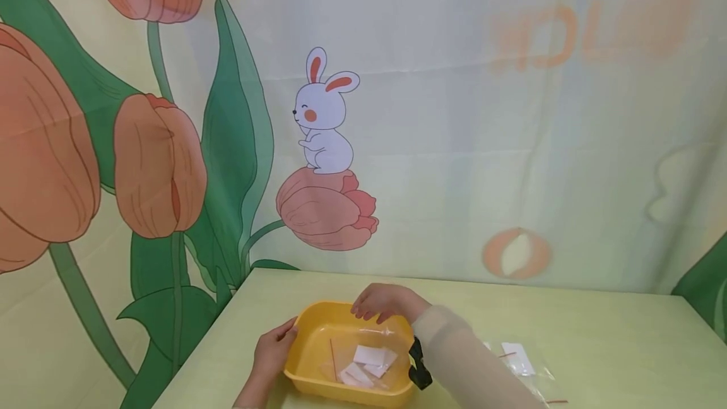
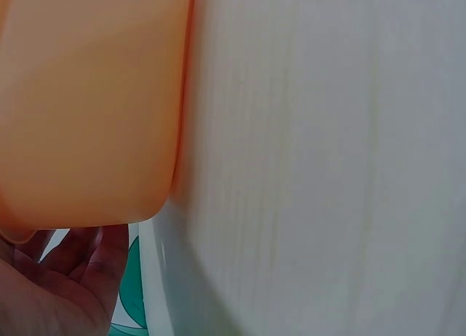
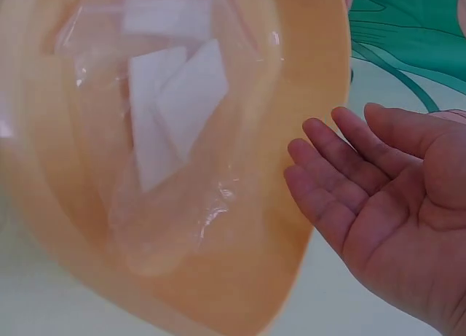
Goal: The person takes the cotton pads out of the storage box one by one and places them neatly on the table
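Yellow plastic basin (image 1: 324, 327) sits on or just above the desk (image 1: 613, 339), I can't tell which; the left hand (image 1: 274, 351) grips its left end, the right hand's (image 1: 387, 302) fingers hover, holding nothing. If that 1 grip slipped, bagged white slips (image 1: 369, 355) might spill.

A backdrop (image 1: 431, 163) printed with tulips (image 1: 153, 175) and a rabbit (image 1: 329, 150) hangs behind a pale table (image 1: 619, 352).

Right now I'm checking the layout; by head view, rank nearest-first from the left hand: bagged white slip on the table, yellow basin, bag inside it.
1. Yellow basin: left hand grips its left side.
2. Bag inside it: right of that hand.
3. Bagged white slip: right of the basin.
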{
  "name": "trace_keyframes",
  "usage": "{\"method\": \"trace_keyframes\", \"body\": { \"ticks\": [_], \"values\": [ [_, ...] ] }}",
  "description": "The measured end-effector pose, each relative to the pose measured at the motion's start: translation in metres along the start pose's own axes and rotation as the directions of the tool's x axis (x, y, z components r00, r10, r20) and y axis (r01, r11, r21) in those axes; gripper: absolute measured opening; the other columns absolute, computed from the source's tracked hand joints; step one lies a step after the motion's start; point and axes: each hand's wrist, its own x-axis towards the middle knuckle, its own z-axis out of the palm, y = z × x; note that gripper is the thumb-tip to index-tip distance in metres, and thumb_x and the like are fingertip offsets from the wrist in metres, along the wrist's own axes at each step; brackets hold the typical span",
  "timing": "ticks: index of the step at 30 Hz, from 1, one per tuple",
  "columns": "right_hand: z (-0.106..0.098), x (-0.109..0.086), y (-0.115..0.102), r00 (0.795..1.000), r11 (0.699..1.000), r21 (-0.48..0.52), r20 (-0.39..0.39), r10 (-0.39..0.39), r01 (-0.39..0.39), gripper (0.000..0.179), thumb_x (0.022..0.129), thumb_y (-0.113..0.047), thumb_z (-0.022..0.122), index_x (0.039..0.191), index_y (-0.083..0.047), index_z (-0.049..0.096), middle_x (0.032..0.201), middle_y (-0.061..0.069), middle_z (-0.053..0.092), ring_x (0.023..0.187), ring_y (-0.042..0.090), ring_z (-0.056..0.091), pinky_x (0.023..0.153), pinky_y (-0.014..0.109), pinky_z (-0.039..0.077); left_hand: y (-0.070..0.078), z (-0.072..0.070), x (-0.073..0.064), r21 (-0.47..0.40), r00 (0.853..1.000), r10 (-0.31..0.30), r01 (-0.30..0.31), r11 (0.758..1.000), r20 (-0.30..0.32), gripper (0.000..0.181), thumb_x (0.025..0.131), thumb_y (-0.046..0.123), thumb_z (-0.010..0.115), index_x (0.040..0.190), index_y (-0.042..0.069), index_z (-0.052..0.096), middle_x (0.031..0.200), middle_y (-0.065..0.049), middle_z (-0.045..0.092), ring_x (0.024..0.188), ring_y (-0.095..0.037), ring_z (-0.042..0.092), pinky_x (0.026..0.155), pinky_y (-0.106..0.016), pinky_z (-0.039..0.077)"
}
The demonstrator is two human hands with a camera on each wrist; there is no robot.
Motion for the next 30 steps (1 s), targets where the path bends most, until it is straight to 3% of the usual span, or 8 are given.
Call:
{"method": "trace_keyframes", "body": {
  "ticks": [7,13,16,20,22,27,30],
  "values": [
    [0.010,0.007,-0.001,0.998,0.993,-0.113,0.059,0.033,-0.026,0.036,0.100,-0.003,0.050,0.132,0.001,0.065,0.143,0.017,0.063,0.137,0.034,0.056,0.116,0.055,0.046,-0.001,-0.001,0.002,-0.014,1.000,0.006,-0.006,1.000,0.005,0.040,0.106,0.016,0.050,0.140,-0.003,0.057,0.148,-0.025,0.052,0.144,-0.045,0.045,0.115,-0.055,0.045],
    [0.015,0.008,-0.002,0.995,0.978,-0.200,0.067,0.071,-0.056,0.038,0.100,-0.005,0.052,0.136,-0.002,0.064,0.146,0.015,0.061,0.139,0.033,0.054,0.116,0.054,0.047,-0.001,-0.001,0.001,-0.016,1.000,0.014,-0.014,1.000,0.015,0.040,0.106,0.017,0.050,0.140,-0.003,0.057,0.148,-0.026,0.053,0.143,-0.046,0.047,0.114,-0.054,0.047],
    [0.017,0.008,-0.003,0.994,0.965,-0.255,0.069,0.090,-0.069,0.038,0.101,-0.008,0.054,0.138,-0.003,0.063,0.148,0.014,0.060,0.137,0.032,0.055,0.114,0.053,0.049,-0.001,0.000,0.001,-0.017,1.000,0.026,-0.026,1.000,0.011,0.039,0.106,0.017,0.051,0.139,-0.003,0.058,0.147,-0.026,0.054,0.142,-0.046,0.048,0.113,-0.054,0.048],
    [0.020,0.010,-0.002,0.993,0.924,-0.376,0.057,0.104,-0.075,0.037,0.102,-0.013,0.055,0.138,-0.007,0.063,0.147,0.010,0.060,0.130,0.025,0.059,0.107,0.046,0.056,-0.001,0.001,0.002,-0.004,0.999,0.047,-0.047,0.999,-0.002,0.038,0.106,0.016,0.052,0.138,-0.003,0.060,0.145,-0.026,0.056,0.140,-0.046,0.050,0.112,-0.053,0.050],
    [0.021,0.012,-0.001,0.993,0.906,-0.416,0.052,0.109,-0.077,0.037,0.103,-0.013,0.055,0.138,-0.008,0.064,0.145,0.007,0.062,0.123,0.021,0.060,0.104,0.043,0.058,0.000,0.002,0.002,0.003,0.998,0.056,-0.056,0.998,-0.008,0.038,0.105,0.016,0.052,0.137,-0.003,0.061,0.144,-0.026,0.058,0.139,-0.045,0.051,0.110,-0.053,0.051],
    [0.020,0.015,0.002,0.990,0.931,-0.347,0.032,0.134,-0.115,0.034,0.100,-0.006,0.057,0.132,-0.002,0.065,0.123,0.011,0.067,0.103,0.025,0.061,0.103,0.043,0.059,0.002,0.002,0.001,0.002,0.999,0.053,-0.053,0.999,-0.004,0.038,0.105,0.017,0.053,0.137,-0.003,0.061,0.143,-0.027,0.058,0.138,-0.045,0.053,0.108,-0.052,0.053],
    [0.019,0.018,0.004,0.990,0.925,-0.363,0.042,0.136,-0.111,0.030,0.097,-0.002,0.058,0.126,0.000,0.067,0.103,0.008,0.064,0.084,0.022,0.058,0.086,0.034,0.062,0.002,0.002,0.001,0.000,0.999,0.045,-0.045,0.999,-0.001,0.038,0.105,0.017,0.053,0.137,-0.002,0.061,0.143,-0.026,0.058,0.138,-0.045,0.052,0.109,-0.052,0.052]
  ]
}}
